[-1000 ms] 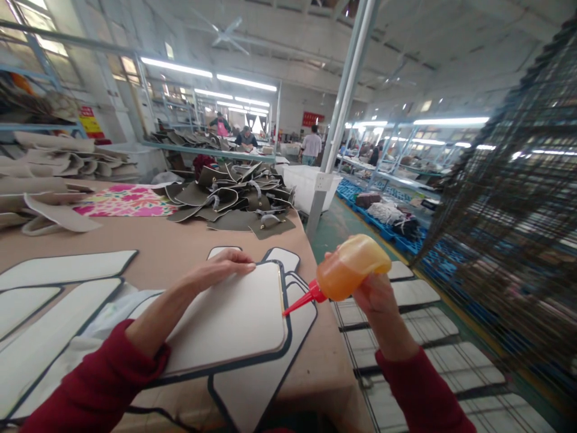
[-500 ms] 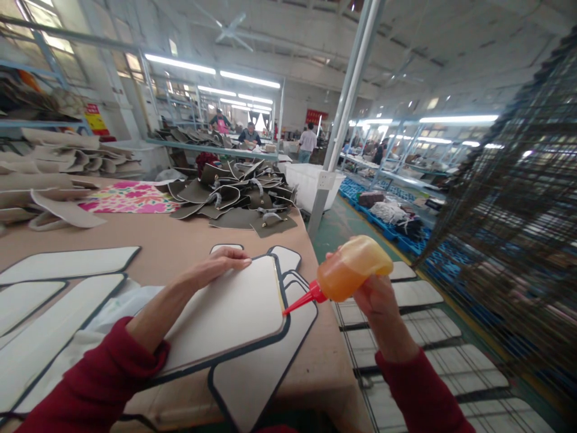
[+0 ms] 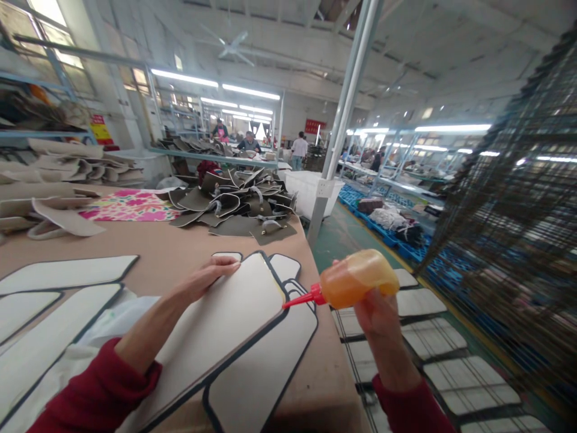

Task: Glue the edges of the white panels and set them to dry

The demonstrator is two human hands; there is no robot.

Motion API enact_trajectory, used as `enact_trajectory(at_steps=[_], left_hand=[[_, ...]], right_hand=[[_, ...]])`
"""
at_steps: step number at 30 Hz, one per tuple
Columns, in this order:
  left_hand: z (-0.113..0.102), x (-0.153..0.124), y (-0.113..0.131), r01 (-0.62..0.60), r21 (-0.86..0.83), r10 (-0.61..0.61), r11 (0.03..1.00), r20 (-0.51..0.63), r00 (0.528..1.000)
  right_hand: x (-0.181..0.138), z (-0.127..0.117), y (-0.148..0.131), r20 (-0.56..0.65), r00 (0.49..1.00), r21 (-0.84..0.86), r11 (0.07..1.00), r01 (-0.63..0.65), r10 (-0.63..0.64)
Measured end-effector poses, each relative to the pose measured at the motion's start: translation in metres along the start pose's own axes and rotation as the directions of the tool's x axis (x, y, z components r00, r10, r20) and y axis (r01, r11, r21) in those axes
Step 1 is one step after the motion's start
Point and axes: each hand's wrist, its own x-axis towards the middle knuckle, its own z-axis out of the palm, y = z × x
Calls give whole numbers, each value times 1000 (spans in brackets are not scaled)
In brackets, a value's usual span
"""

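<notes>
My right hand point(image 3: 376, 310) is closed round a squeeze bottle point(image 3: 356, 279) of amber liquid, tipped so its red nozzle points left. The nozzle's tip meets the dark-edged border of a white panel point(image 3: 225, 319) near its right corner. A thin yellowish line of glue point(image 3: 273, 275) runs along that edge. At the panel's far edge, my left hand point(image 3: 211, 275) pinches it between thumb and fingers. Beneath it lies another white panel point(image 3: 265, 367) with dark edging, partly covered. Smaller edged pieces point(image 3: 286, 266) show beyond the right edge.
More white panels point(image 3: 67, 273) lie at the table's left. Dark leather-like pieces point(image 3: 234, 201) are heaped at the back, beside a floral sheet point(image 3: 130, 205). A metal post point(image 3: 342, 108) stands past the table corner. Panels on a rack point(image 3: 433, 337) sit at the right, and several people work farther off.
The panel has turned, its right edge now slanting more. The bottle has shifted slightly right and lies more level, its nozzle tip still at the panel's edge.
</notes>
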Motion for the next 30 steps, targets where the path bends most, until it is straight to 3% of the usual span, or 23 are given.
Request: enact_trajectory(at_steps=[9,16,23,30], left_hand=[[9,-6,-6,-16,-145,7,989,-62,998],[10,-2,-20,-27,-248,3,968,-93,996],[12,0,-27,-29,-316,10,948,-63,998],[15,1,-27,0,-353,-23,936,-62,998]], right_hand=[[2,-1,8,-98,986,2,991,136,-135],[6,2,13,-109,986,55,990,133,-126],[10,2,24,-154,975,-37,987,159,-163],[13,6,28,-145,980,-22,991,132,-134]])
